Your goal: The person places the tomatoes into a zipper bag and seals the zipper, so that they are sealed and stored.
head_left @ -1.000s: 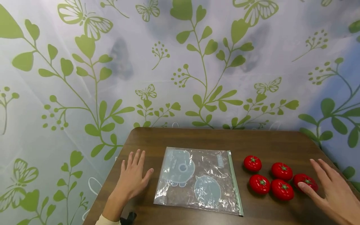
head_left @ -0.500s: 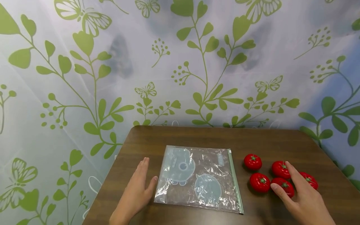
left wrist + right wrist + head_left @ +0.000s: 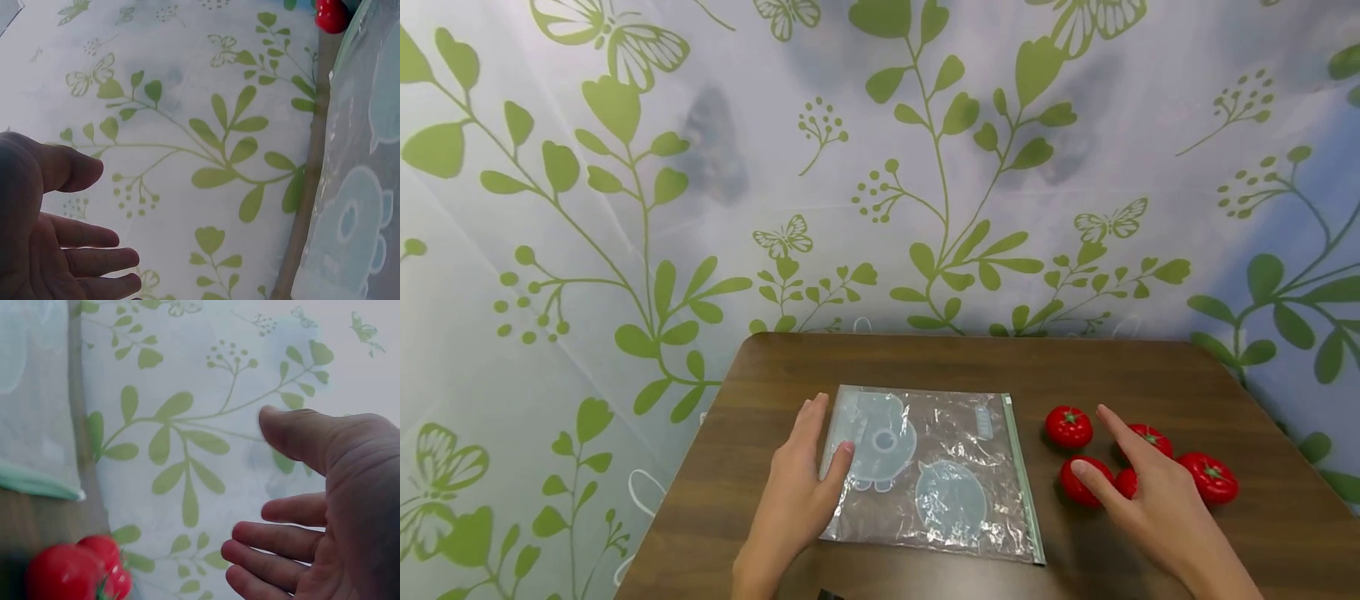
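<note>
My left hand (image 3: 799,493) has moved in to the left edge of the clear bag (image 3: 936,450), flat on the table (image 3: 925,360), and my right hand (image 3: 1161,504) has come in over the red tomatoes (image 3: 1069,427). Both are open, so I think nothing is picked up yet.

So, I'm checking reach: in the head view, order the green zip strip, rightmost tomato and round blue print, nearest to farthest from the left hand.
From the left hand:
1. Round blue print, on the bag.
2. Green zip strip, the bag's right edge.
3. Rightmost tomato, past the strip.
</note>
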A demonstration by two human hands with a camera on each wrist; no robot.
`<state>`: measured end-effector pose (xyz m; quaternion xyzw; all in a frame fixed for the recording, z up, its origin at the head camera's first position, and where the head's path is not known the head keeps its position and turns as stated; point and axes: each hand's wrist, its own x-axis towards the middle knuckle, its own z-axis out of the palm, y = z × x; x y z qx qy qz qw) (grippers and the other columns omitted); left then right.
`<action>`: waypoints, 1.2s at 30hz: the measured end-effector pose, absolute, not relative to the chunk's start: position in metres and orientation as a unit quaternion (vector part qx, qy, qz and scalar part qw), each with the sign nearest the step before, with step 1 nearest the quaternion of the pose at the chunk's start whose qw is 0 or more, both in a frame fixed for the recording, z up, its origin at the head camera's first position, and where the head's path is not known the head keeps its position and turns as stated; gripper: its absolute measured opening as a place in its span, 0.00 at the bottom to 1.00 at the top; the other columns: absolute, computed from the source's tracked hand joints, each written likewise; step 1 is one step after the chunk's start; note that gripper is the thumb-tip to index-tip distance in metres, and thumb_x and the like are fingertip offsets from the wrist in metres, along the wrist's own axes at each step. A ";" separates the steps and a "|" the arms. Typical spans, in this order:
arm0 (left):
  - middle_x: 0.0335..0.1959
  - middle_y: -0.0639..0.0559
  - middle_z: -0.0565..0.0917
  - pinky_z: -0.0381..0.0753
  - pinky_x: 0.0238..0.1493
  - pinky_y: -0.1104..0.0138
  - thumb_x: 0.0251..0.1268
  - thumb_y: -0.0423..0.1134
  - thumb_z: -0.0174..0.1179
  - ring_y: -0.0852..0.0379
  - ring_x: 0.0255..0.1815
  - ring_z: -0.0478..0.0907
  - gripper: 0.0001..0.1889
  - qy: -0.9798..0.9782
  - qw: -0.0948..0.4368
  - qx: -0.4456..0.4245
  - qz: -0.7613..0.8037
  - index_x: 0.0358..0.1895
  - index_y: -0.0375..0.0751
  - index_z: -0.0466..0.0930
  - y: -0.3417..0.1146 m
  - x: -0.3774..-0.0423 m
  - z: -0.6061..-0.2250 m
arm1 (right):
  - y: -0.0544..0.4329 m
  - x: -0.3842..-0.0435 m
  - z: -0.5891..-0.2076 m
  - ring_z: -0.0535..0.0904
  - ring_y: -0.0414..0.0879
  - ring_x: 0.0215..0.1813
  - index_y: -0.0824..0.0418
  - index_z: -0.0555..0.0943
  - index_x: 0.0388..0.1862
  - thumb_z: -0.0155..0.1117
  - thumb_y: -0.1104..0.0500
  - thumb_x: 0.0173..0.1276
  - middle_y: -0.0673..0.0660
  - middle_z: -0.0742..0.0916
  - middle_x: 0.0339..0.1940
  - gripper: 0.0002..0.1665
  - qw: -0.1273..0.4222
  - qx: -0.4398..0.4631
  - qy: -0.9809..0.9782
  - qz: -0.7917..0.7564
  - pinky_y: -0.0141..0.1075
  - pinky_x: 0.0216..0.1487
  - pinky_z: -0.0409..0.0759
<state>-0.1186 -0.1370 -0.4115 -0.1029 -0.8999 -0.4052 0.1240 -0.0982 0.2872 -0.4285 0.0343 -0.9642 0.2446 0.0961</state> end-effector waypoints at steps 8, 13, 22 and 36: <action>0.86 0.36 0.67 0.62 0.84 0.37 0.80 0.45 0.65 0.36 0.90 0.57 0.38 -0.910 0.125 -0.132 -0.372 0.84 0.30 0.63 -0.109 -0.129 -0.410 | 0.268 -0.126 -0.410 0.84 0.75 0.66 0.61 0.71 0.83 0.78 0.38 0.70 0.72 0.82 0.75 0.51 0.107 0.098 -0.959 0.245 0.74 0.60 0.80; 0.85 0.36 0.68 0.63 0.84 0.39 0.81 0.45 0.64 0.36 0.89 0.58 0.37 -0.916 0.124 -0.155 -0.349 0.83 0.29 0.64 -0.096 -0.135 -0.413 | 0.258 -0.146 -0.407 0.83 0.73 0.69 0.61 0.73 0.82 0.80 0.37 0.69 0.70 0.81 0.77 0.52 0.087 0.123 -0.957 0.248 0.72 0.63 0.81; 0.84 0.33 0.69 0.62 0.85 0.38 0.81 0.48 0.64 0.32 0.88 0.60 0.38 -0.923 0.091 -0.169 -0.333 0.82 0.28 0.65 -0.083 -0.149 -0.432 | 0.241 -0.179 -0.423 0.86 0.69 0.66 0.64 0.76 0.79 0.84 0.44 0.66 0.69 0.82 0.76 0.49 0.051 0.144 -0.955 0.256 0.69 0.67 0.81; 0.79 0.25 0.72 0.63 0.82 0.33 0.79 0.48 0.66 0.23 0.83 0.64 0.36 -0.937 0.059 -0.175 -0.297 0.77 0.24 0.70 -0.069 -0.164 -0.486 | 0.230 -0.201 -0.449 0.86 0.70 0.64 0.66 0.78 0.76 0.83 0.44 0.67 0.71 0.89 0.63 0.46 -0.007 0.139 -0.955 0.262 0.66 0.61 0.85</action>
